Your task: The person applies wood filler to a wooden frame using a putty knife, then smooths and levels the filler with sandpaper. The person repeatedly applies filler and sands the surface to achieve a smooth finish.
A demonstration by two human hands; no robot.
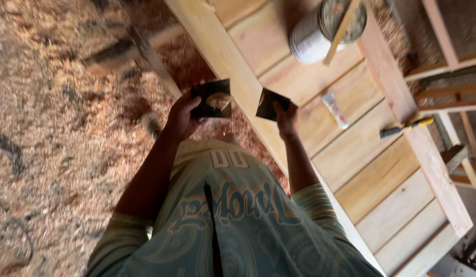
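While sawdust (53, 102) covers the floor, the left hand (182, 117) grips a dark sheet (211, 98) with a pale patch on it. Just right, the right hand (286, 117) pinches a second dark piece (269, 103) over the plank panel (361, 149), where a tube (334, 109), a can (312, 38) and a yellow-handled tool (406, 127) lie.

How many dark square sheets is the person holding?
2: one dark sheet in the left hand, the other dark sheet in the right hand, above the wooden panel.
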